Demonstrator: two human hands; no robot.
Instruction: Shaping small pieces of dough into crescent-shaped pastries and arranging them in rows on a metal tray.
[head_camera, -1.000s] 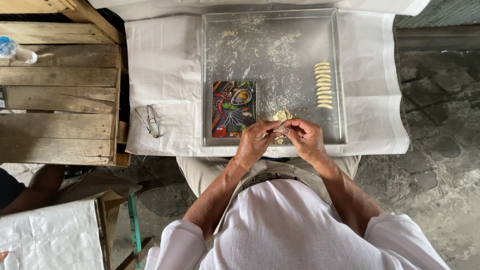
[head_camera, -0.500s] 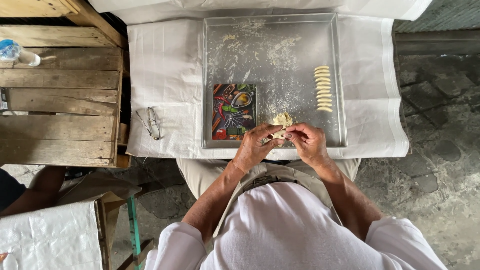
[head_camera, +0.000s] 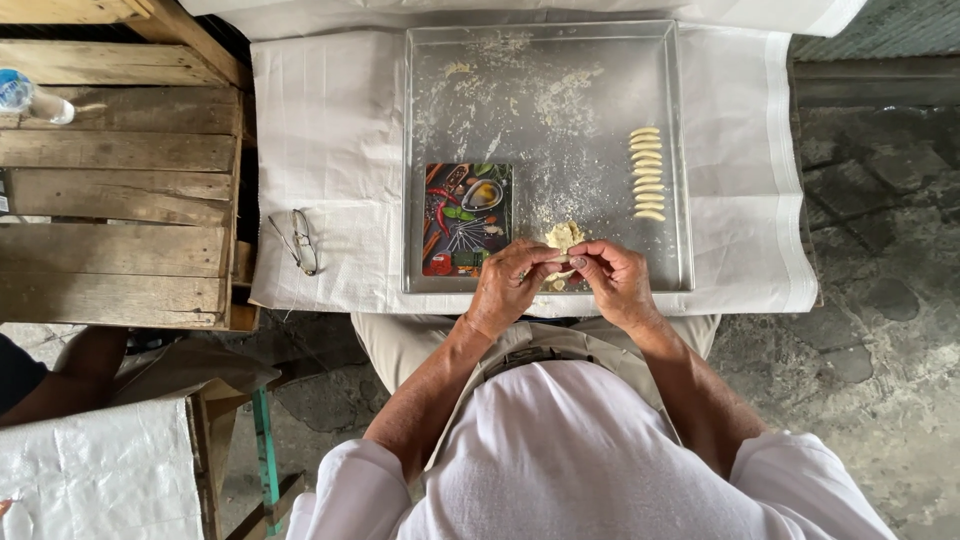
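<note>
Both hands, the left hand (head_camera: 510, 285) and right hand (head_camera: 615, 280), are pinching a small dough piece (head_camera: 560, 262) with fingers clamped together, over the near edge of the floured metal tray (head_camera: 540, 90), just right of a colourful board (head_camera: 466, 220).

Metal tray (head_camera: 680, 150) on the bench: upper and middle floor open, only flour scatter there, so a hand passes freely from the far rim down toward the dough lump (head_camera: 563, 236). Left lower part blocked by the picture-printed board (head_camera: 467, 220); right side narrowed by the column of shaped dough pieces (head_camera: 648, 173) standing near the right wall. Both hands, left hand (head_camera: 510, 285) and right hand (head_camera: 615, 280), crowd the near rim; eyeglasses (head_camera: 298, 240) lie on the white cloth (head_camera: 330, 140) left of the tray.
</note>
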